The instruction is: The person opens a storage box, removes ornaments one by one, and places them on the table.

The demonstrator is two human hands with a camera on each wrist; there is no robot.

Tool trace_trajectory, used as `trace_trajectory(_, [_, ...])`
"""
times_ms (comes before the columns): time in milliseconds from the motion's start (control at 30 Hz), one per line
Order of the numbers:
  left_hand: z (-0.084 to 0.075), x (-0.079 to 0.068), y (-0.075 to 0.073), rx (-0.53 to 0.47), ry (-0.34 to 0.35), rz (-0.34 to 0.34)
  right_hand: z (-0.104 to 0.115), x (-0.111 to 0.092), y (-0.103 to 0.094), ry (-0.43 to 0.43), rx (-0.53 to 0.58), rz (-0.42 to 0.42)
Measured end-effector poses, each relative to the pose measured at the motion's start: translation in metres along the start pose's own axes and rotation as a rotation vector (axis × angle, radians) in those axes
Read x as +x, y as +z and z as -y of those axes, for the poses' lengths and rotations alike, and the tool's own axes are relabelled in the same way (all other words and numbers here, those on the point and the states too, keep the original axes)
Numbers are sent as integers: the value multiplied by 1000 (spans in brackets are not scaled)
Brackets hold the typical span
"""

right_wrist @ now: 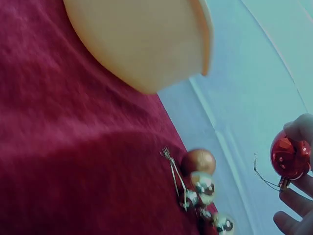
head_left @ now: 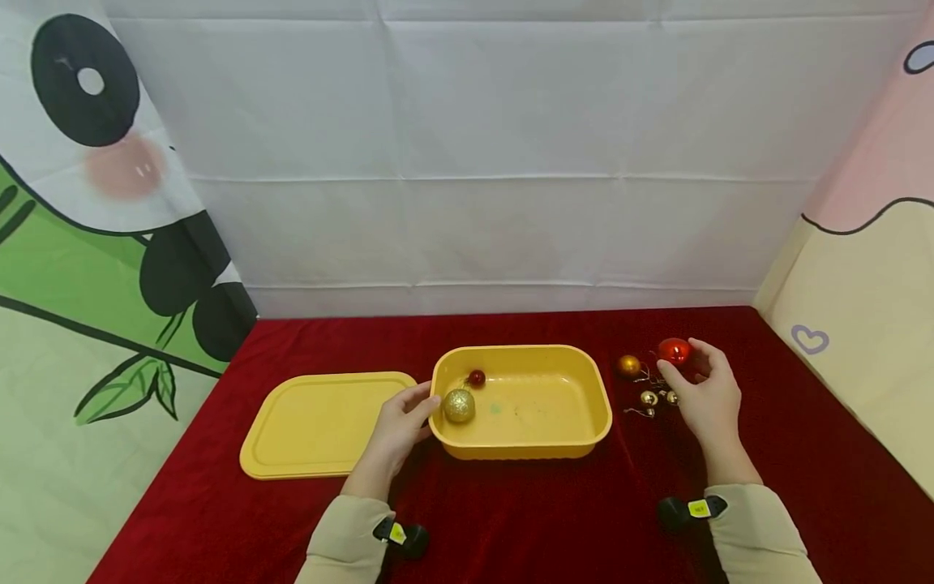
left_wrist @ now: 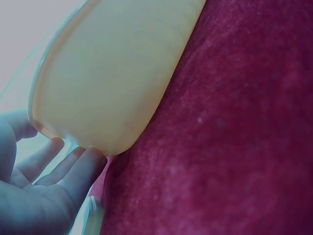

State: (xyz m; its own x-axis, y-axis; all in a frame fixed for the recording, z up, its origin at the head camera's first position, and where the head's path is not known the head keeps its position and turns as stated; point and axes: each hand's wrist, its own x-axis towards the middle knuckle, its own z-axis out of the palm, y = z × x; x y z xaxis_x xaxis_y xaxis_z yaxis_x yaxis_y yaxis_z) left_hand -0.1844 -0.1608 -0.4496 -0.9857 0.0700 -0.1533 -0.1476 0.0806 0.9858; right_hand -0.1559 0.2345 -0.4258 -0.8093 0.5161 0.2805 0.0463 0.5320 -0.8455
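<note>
A yellow rectangular plastic box [head_left: 521, 451] stands on the table; in it lie a glittery gold ball ornament [head_left: 459, 405] and a small dark red ball [head_left: 477, 378]. My left hand [head_left: 397, 430] grips the box's left end, thumb at the rim and fingertips against the outer wall, as the left wrist view [left_wrist: 93, 88] also has it. To the right of the box, my right hand [head_left: 709, 396] pinches a shiny red Christmas ball [head_left: 673, 351] with a thin hanging loop. Below it lie an orange-gold ball [head_left: 629, 366] and several small shiny gold balls [head_left: 649, 398] with strings.
A flat yellow lid [head_left: 321, 426] lies left of the box, its right edge partly behind my left hand. Dark red cloth [head_left: 540, 519] covers the table. A white sheet [head_left: 511, 162] hangs at the back, with printed cloths at both sides.
</note>
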Motion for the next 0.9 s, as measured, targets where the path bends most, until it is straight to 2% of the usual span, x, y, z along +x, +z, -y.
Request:
trace_trajectory(333, [0, 0, -1, 8, -17, 2, -18, 10, -14, 141, 1, 3])
trace_trajectory(633, [-3, -1, 0, 5, -15, 12, -31, 13, -15, 186, -1, 32])
trace_trajectory(900, [-1, -1, 0, 7, -6, 10, -41, 11, -13, 189, -42, 131])
